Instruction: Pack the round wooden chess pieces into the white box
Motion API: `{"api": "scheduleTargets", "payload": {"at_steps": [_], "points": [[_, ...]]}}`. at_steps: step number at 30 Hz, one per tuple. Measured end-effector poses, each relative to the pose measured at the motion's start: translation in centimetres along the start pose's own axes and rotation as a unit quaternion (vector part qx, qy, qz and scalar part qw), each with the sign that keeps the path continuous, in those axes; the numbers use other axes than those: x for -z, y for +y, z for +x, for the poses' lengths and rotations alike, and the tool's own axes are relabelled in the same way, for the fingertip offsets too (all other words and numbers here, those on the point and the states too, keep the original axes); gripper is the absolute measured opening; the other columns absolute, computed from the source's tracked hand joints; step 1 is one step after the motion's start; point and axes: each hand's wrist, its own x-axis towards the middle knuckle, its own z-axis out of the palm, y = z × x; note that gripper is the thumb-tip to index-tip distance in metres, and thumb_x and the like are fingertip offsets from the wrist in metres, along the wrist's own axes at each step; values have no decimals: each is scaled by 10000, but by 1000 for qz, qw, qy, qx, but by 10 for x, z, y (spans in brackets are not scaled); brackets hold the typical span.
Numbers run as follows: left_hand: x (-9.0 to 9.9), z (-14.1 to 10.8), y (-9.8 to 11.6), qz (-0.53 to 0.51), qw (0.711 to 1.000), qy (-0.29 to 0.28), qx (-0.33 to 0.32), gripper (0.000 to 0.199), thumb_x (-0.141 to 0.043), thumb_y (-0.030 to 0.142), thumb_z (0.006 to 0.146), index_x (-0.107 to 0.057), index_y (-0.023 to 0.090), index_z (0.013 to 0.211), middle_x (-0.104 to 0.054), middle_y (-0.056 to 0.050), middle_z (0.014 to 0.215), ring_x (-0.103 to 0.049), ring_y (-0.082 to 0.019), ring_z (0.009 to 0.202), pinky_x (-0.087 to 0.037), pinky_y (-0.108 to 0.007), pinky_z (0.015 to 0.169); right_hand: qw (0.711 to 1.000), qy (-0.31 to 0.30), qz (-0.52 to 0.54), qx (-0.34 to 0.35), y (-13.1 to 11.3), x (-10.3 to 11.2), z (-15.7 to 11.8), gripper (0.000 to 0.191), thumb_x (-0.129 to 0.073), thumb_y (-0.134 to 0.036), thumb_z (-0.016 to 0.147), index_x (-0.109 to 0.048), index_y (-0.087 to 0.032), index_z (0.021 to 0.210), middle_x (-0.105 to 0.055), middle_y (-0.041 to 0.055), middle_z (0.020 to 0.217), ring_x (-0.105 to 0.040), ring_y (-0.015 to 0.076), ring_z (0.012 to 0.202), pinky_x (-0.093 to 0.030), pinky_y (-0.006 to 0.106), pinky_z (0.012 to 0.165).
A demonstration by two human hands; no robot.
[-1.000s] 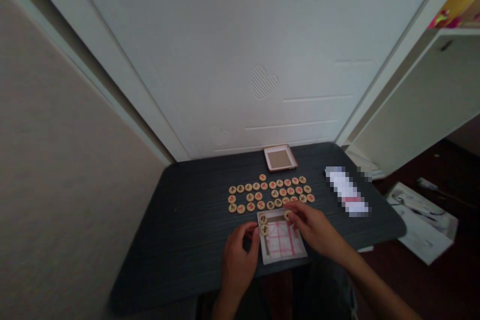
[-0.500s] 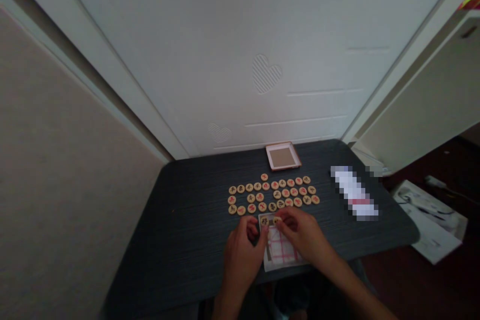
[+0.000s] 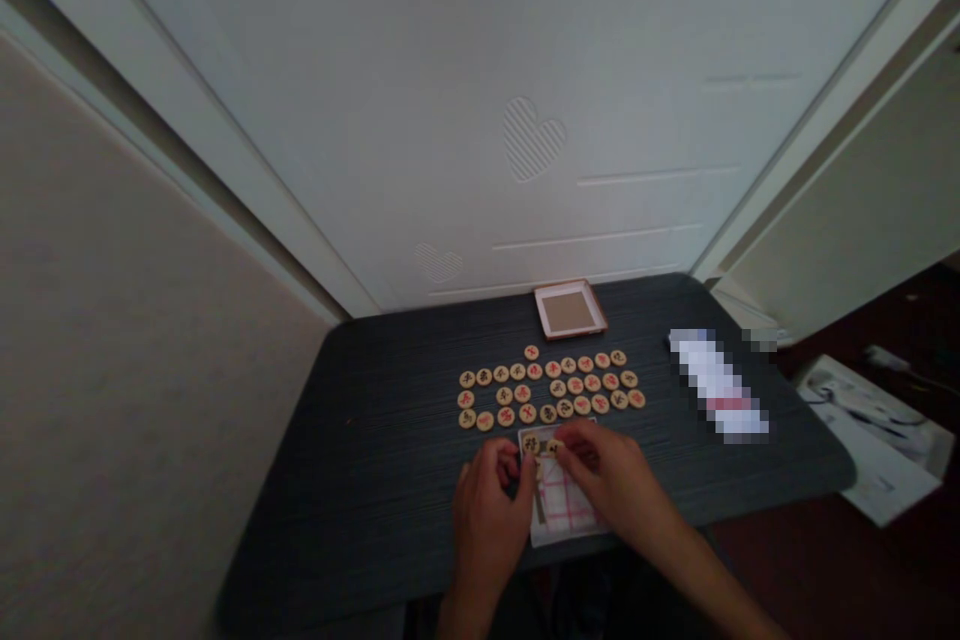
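Note:
In the head view, a shallow white box [image 3: 536, 537] lies near the table's front edge. Inside it is a folded white sheet with pink lines [image 3: 568, 498], and one Chinese chess piece [image 3: 531, 444] sits in its upper left corner. My right hand [image 3: 604, 470] pinches another chess piece [image 3: 554, 448] over the box, just right of that one. At the box's left wall, my left hand [image 3: 491, 500] has its thumb on the edge and its fingers curled outside. Beyond the box, rows of round wooden chess pieces [image 3: 528, 413] lie face up, with red or black characters.
The box lid [image 3: 570, 312] lies upturned near the white panel at the back. A blurred-out pale object [image 3: 716, 385] is on the right of the dark table [image 3: 360, 480]. Lower down at right stands a white box with cables [image 3: 877, 420].
The view has shifted slightly. Both hands stay at the box, and the right hand still pinches the chess piece in nearly the same place.

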Motion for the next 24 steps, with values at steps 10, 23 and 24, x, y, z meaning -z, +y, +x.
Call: {"api": "scheduleTargets", "payload": {"at_steps": [10,23,24], "points": [[-1,0,-2,10,1000,3,-20,163,-640,399,880,-600,242,890,-639,9,725,-598,-195,682,-424,-306,654,1000,12,-2,-18,4,-1,3,94,-608,-257,900,-678,-211,942,-751,33,893,-729,178,786,-580,277,735],[0,-2,-1,0,1000,9,-21,112,-636,351,886,-623,241,907,-645,5,746,-595,-197,708,-433,-313,689,988,43,-145,18,16,-18,11,112,-578,-163,898,-684,-201,899,-756,66,906,-721,219,813,-552,341,792],[0,-2,-1,-1,1000,10,-23,109,-634,349,887,-624,242,905,-646,4,746,-597,-197,709,-434,-312,690,987,47,-150,28,16,-18,10,123,-575,-155,896,-688,-203,902,-755,67,912,-720,218,819,-551,340,794]]}}
